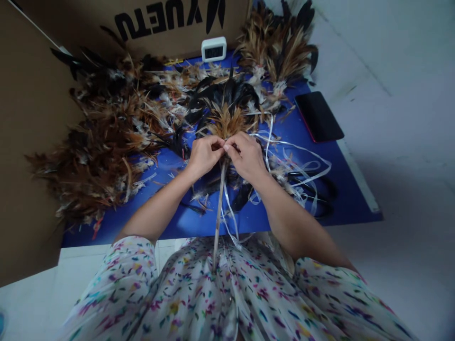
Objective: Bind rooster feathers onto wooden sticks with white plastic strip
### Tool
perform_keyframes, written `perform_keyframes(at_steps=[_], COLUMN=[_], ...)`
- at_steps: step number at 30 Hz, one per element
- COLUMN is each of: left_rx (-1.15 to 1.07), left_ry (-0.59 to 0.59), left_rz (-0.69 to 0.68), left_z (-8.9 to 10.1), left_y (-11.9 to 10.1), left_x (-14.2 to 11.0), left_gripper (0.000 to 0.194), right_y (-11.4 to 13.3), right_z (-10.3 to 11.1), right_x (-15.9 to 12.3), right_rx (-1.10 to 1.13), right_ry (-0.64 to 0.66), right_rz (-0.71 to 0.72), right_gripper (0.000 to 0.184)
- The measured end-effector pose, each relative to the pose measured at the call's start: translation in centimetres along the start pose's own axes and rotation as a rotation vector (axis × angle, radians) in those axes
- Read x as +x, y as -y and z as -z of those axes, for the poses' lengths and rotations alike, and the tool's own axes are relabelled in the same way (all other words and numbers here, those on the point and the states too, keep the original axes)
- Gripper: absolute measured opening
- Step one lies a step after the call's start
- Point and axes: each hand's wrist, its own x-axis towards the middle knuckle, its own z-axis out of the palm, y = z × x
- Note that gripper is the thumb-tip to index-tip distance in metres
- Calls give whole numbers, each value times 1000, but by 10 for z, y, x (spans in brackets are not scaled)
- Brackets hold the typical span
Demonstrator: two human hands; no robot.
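Observation:
A thin wooden stick (219, 203) runs from my lap up to a tuft of brown and black feathers (224, 118) bound at its far end. My left hand (203, 156) and my right hand (246, 156) meet at the base of that tuft, fingers pinched together on the stick and feathers. White plastic strapping (302, 166) trails from under my right hand across the blue mat (348, 199).
Heaps of loose brown and black feathers (103, 142) cover the mat's left and back. A cardboard box (31, 118) stands at left and behind. A small white clock (213, 49) and a black phone (319, 116) lie at the mat's edges.

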Motion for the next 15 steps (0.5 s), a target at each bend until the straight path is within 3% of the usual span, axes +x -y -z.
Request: perform_keyframes(at_steps=[5, 10, 15], left_rx=[-120, -230, -259], left_ry=[13, 61, 85], left_rz=[57, 95, 68], left_z=[-2, -1, 0], left_y=[6, 7, 8], left_x=[-1, 0, 0], left_gripper=[10, 7, 11], right_y=[-1, -8, -13], right_z=[3, 3, 0], right_x=[1, 1, 2], right_rx=[66, -19, -164], right_ry=[19, -37, -42], right_rz=[-58, -5, 8], right_gripper=[5, 26, 14])
